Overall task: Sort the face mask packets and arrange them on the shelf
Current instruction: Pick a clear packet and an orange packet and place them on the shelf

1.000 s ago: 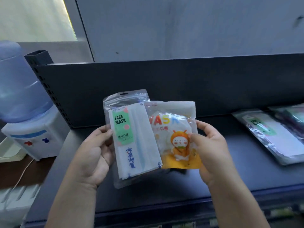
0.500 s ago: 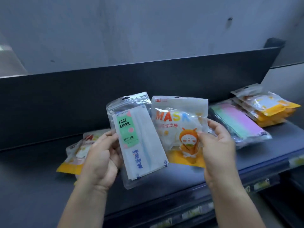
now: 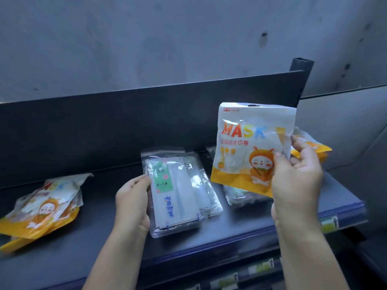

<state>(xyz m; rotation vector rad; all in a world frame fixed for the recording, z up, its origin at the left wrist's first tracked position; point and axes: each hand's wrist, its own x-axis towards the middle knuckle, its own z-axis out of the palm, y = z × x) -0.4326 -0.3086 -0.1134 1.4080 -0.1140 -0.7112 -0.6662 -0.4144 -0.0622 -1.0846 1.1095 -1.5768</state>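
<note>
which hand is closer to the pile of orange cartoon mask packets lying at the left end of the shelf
Left. The left hand is just right of that pile, gripping the clear packet; the right hand is farther right, holding up an orange packet.

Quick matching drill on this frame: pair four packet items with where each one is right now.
Things:
1. cartoon packet
2. clear packet
3. orange pile
4. packets behind the right hand

Places:
A. far left of the shelf
B. lifted in the right hand
C. far right of the shelf
D. shelf centre, under the left hand

Pairs: 1-B, 2-D, 3-A, 4-C
</note>
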